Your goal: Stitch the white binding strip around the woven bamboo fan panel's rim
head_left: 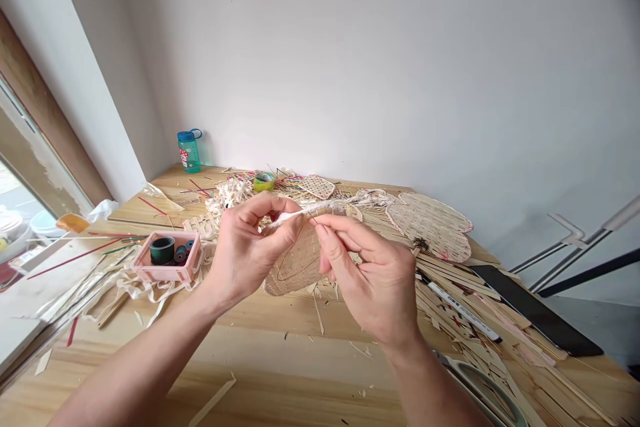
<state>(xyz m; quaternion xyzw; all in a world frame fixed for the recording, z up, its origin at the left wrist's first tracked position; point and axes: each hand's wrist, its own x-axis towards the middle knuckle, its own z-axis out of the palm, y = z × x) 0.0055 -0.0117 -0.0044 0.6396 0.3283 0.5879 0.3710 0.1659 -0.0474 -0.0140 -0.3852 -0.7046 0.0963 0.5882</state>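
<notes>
My left hand (253,243) is closed on the upper edge of a woven bamboo fan (300,263), thumb on top. White binding tape (320,208) runs along that edge, under the fingertips. Beside it, my right hand (373,277) pinches a thin needle (312,219) between thumb and forefinger, close to the left thumb; its tip is too small to make out. The fan hangs tilted above the table, partly hidden behind both hands. A curved line shows on its weave.
A pink basket (167,272) with dark green tape and thread spools stands left. Finished woven fans (430,227) lie right, near a marker (465,310), a black flat bar (535,310) and scissors (480,387). A blue-green bottle (189,152) stands by the wall. Bamboo strips litter the table.
</notes>
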